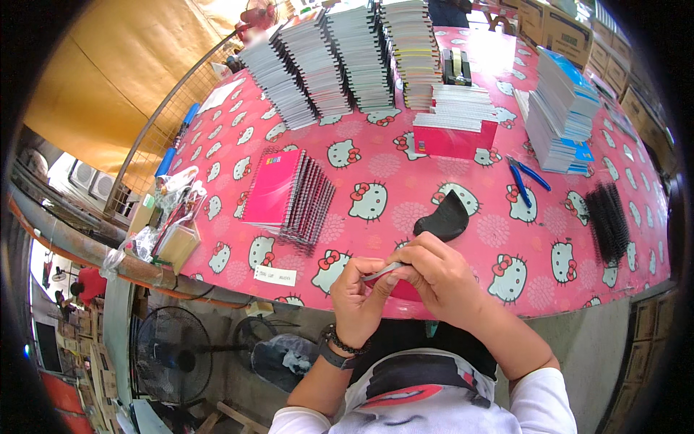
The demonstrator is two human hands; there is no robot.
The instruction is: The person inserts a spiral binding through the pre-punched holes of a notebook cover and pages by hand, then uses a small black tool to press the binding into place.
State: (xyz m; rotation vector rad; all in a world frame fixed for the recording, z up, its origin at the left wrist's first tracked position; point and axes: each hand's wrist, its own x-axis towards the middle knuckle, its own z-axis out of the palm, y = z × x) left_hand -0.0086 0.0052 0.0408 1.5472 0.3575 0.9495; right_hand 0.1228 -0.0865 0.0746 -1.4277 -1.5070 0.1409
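Note:
Near the table's front edge, my left hand (356,295) and my right hand (441,281) are both closed on a thin pink-covered booklet (407,291). Its pale page edges lie between my thumbs and fingers. My fingers cover most of it, so I cannot make out its binding edge. Just beyond my right hand lies a black curved object (447,219) of a kind I cannot tell. To the left sits a stack of pink spiral notebooks (278,189). A small white paper strip (275,275) lies left of my left hand.
Tall stacks of bound books (358,61) stand at the back. Pink-covered booklets (455,137) are piled before a tape dispenser (457,66). Rightward are blue-handled pliers (526,181), a blue-and-white book stack (560,116) and black binding coils (609,223). A floor fan (173,353) stands below left.

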